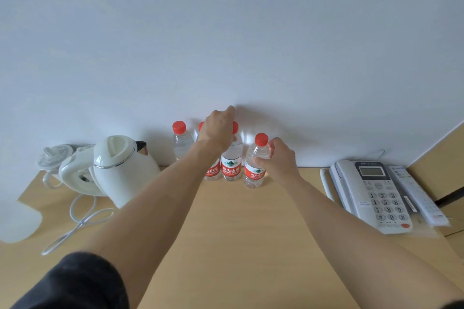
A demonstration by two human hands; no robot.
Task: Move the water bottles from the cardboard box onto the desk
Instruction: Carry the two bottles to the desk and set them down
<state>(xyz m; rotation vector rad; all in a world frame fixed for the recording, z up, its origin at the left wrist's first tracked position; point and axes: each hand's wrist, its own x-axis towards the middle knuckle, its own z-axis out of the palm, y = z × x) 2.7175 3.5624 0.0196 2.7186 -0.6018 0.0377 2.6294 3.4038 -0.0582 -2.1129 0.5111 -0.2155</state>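
The fingers (261, 160) of the right hand (280, 158) are curled around the shoulder of a red-capped water bottle (254, 165), clamped on it just under the cap, with the bottle's base down on the wooden desk (241, 233). The left hand (218, 130) reaches over the top of a second bottle (231, 163) just to the left of the right fingers; its fingers fold down over the neck and cap area, but how firmly they close on it cannot be told, since the back of the hand hides them. Directly beneath the left wrist stands a third bottle (213, 172), mostly covered by the forearm, and a fourth bottle (181, 142) stands further left, apart from both hands, close to the white wall (226, 32). Well to the left of the left fingers sits a white kettle (120, 165) with its cord. Far to the right of the right fingers lies a desk telephone (374, 193) beside a remote control (416, 195).
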